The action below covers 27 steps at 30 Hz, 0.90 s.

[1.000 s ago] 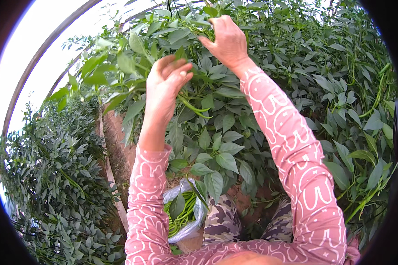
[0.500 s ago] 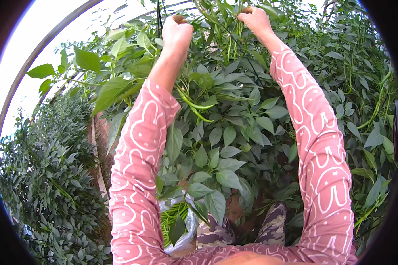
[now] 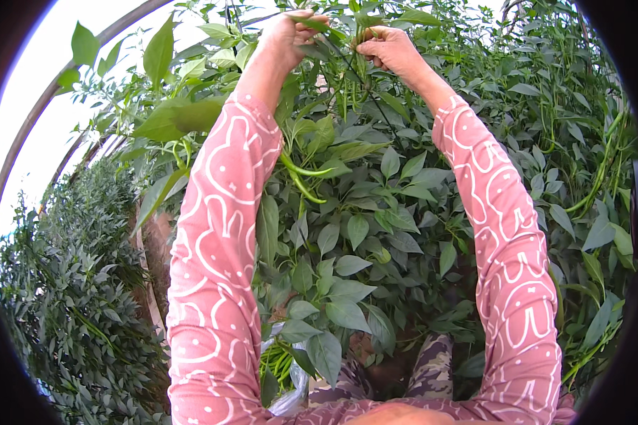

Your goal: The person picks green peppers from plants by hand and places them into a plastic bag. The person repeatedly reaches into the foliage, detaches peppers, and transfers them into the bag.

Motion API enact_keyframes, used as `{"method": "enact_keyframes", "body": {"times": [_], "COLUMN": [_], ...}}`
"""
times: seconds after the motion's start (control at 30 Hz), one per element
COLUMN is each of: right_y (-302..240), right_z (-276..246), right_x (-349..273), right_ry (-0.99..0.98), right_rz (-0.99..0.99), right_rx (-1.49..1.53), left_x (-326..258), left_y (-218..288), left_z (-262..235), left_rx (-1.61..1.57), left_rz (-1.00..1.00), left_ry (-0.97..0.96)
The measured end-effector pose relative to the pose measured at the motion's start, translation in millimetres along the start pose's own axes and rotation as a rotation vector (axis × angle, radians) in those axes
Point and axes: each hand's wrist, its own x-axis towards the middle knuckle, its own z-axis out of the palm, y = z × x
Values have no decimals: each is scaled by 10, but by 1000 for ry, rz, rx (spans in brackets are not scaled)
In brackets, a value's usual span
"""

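Both my arms reach up into a tall chili pepper plant [image 3: 358,234]. My left hand [image 3: 288,39] is at the top of the foliage, its fingers curled among leaves and partly covered by green. What it holds, if anything, is hidden. Just to its right, my right hand [image 3: 391,51] pinches a thin green stem of the plant between thumb and fingers. Slim green chili peppers [image 3: 305,185] hang beside my left forearm, and more hang below my right hand. Low between my arms, a clear plastic bag [image 3: 294,398] holds many picked green chilies [image 3: 278,365], partly hidden by leaves.
Another row of pepper plants [image 3: 71,304] stands at the left, past a narrow strip of bare soil [image 3: 161,241]. Curved hoops [image 3: 49,99] arch at the upper left. A dark cord [image 3: 383,113] runs through the leaves. Long peppers [image 3: 606,170] hang at the right.
My left hand has turned and moved slightly right. The right hand has come left and a little lower, so the two are closer. Leafy branches at the left have shifted.
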Motion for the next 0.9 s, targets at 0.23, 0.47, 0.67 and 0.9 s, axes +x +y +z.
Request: {"method": "enact_keyframes", "body": {"times": [0.23,0.47,0.67,0.9], "right_y": [212,395,251,-100], "right_z": [-76,-264,-171,513], "right_x": [116,15,-30,250], "right_ry": [401,409,302,-224], "right_rz": [155,357,352,43], "right_rx": [139,355,464,575], "left_x": [-286,-608,-932,-1009], "left_y": [193,267,241,255], "left_z": [-351,-661,-491,19], "left_rx": [-11,29,238,267], "left_rz": [39,-13,-96,-15], "left_ry": [162,119,-264,-601]}}
